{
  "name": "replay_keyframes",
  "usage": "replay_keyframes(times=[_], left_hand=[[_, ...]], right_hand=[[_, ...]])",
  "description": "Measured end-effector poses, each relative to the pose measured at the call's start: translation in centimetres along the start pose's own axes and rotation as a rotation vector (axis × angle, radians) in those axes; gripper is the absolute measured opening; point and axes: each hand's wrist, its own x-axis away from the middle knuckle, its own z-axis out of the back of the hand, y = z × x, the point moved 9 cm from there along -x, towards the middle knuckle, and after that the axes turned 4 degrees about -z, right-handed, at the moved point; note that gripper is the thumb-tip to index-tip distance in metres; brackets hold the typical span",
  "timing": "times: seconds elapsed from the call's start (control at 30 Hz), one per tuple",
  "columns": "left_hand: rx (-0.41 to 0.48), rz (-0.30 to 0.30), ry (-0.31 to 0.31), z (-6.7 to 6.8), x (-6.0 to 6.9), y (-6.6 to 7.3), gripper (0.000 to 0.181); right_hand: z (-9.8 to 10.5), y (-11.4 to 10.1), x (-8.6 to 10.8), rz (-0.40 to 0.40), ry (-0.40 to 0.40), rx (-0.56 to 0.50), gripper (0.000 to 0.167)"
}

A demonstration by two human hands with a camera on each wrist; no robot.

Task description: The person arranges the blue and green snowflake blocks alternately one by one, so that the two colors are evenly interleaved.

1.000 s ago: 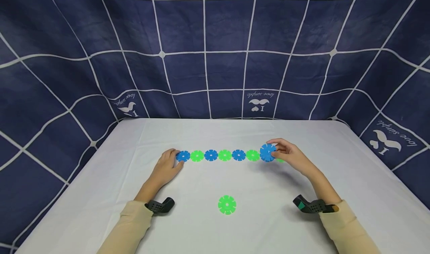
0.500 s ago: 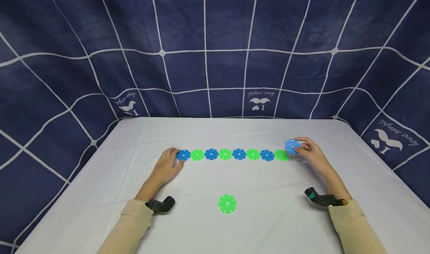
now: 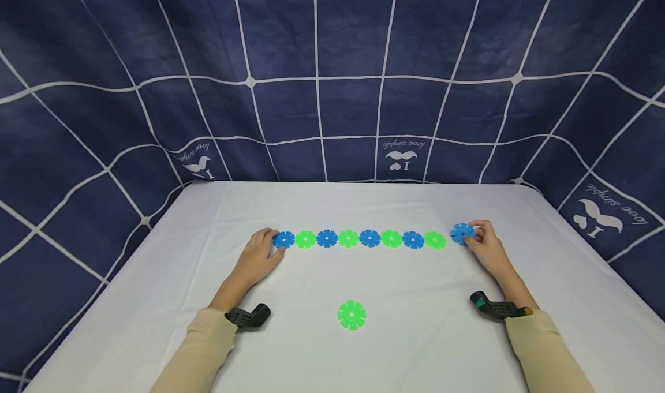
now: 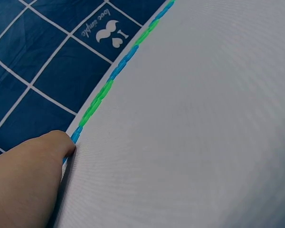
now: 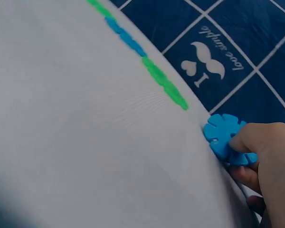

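Alternating blue and green notched plastic discs form a straight row on the white table, starting with a blue disc (image 3: 284,240) on the left and ending with a green disc (image 3: 435,240) on the right. My left hand (image 3: 256,258) rests at the row's left end, fingers and thumb touching the edge of that first blue disc. Between thumb and fingers, my right hand (image 3: 489,249) pinches another blue disc (image 5: 222,135), tilted and slightly apart from the green end disc. In the left wrist view, my thumb (image 4: 42,152) hides part of the blue disc beside it.
A single green disc (image 3: 351,315) lies nearer to me, in front of the row. Behind the white-covered table (image 3: 405,335) hangs a dark blue curtain (image 3: 348,110) with white grid lines. It also closes in both sides.
My right hand has carried the blue disc rightward from above the row, past the green end disc, then slightly down toward the table. My left hand has stayed in place.
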Motion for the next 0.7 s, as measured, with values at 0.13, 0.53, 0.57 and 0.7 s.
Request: replay_keyframes(times=[0.13, 0.53, 0.57, 0.7], left_hand=[[-0.005, 0.001, 0.006, 0.03, 0.12, -0.14, 0.054], [0.005, -0.014, 0.017, -0.03, 0.02, -0.18, 0.052], [0.004, -0.014, 0.017, -0.02, 0.01, -0.17, 0.052], [0.001, -0.018, 0.020, 0.03, -0.04, -0.08, 0.052]], right_hand=[[-0.41, -0.48, 0.01, 0.025, 0.012, 0.063, 0.038], [-0.74, -0.49, 0.20, 0.014, -0.016, 0.173, 0.038], [-0.69, -0.56, 0.21, 0.024, -0.008, 0.163, 0.037], [-0.66, -0.97, 0.35, 0.073, -0.010, 0.151, 0.035]])
